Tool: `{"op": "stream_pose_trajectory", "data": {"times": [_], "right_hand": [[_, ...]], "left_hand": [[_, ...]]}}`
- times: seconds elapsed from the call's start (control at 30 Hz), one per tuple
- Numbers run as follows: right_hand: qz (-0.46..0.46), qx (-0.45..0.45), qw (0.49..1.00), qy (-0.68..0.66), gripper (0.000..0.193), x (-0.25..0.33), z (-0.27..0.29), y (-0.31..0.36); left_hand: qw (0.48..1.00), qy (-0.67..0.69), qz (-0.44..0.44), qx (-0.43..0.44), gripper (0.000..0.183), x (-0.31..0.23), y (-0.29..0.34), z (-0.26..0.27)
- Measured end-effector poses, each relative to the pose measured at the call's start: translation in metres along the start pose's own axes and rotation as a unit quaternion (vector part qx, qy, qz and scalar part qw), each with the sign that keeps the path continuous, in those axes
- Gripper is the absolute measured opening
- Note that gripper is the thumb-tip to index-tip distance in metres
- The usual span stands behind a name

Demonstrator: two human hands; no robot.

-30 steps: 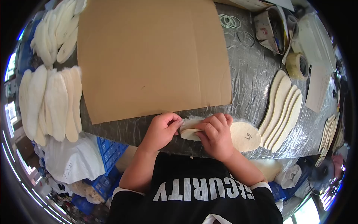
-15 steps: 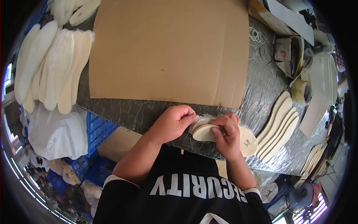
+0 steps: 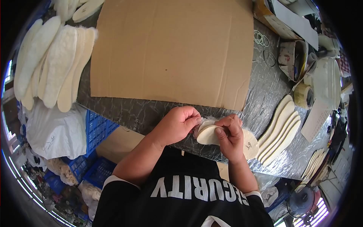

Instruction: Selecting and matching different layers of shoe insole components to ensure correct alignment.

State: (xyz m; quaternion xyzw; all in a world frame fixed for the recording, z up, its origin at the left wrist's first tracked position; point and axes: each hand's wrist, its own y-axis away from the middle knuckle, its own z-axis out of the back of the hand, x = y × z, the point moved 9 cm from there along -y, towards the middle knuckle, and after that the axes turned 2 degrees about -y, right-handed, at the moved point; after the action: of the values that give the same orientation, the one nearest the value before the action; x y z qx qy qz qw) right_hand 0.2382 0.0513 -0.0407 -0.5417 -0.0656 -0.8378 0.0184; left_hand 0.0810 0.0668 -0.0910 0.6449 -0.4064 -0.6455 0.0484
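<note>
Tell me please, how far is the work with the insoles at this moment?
Possibly done: a fan of fleecy white insoles lies at the table's left end. In hand: the left hand and right hand grip one cream insole at the near table edge, its fleecy layer at the left fingertips. Apparently left: a stack of flat cream insoles lies right of the hands. How many remain, I cannot tell.

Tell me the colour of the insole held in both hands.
Cream-white insole, seen in the head view.
</note>
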Motion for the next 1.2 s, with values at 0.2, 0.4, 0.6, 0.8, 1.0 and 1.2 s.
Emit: {"op": "stream_pose_trajectory", "data": {"times": [0.2,0.4,0.6,0.8,1.0,1.2], "right_hand": [[-0.004,-0.004,1.000,0.001,0.010,-0.002,0.000,0.001],[-0.006,-0.006,1.000,0.002,0.010,-0.001,0.000,0.002],[0.001,-0.010,1.000,0.009,0.010,0.001,-0.001,0.002],[0.009,-0.017,1.000,0.016,0.010,0.004,-0.001,0.002],[0.035,-0.007,0.999,0.035,0.012,0.006,-0.003,0.005],[0.067,0.022,0.998,0.003,0.013,0.007,-0.005,0.009]], "left_hand": [[1.000,0.018,0.004,0.008,0.013,-0.007,0.002,-0.004],[0.998,0.054,0.022,0.009,0.013,-0.009,0.003,-0.007],[0.998,0.050,0.026,0.018,0.014,-0.006,0.004,-0.010],[0.993,0.114,0.023,0.030,0.016,-0.004,0.006,-0.014],[0.984,0.164,0.058,0.046,0.018,0.009,0.010,-0.015],[0.995,0.096,0.038,-0.011,0.016,0.020,0.009,-0.010]]}}
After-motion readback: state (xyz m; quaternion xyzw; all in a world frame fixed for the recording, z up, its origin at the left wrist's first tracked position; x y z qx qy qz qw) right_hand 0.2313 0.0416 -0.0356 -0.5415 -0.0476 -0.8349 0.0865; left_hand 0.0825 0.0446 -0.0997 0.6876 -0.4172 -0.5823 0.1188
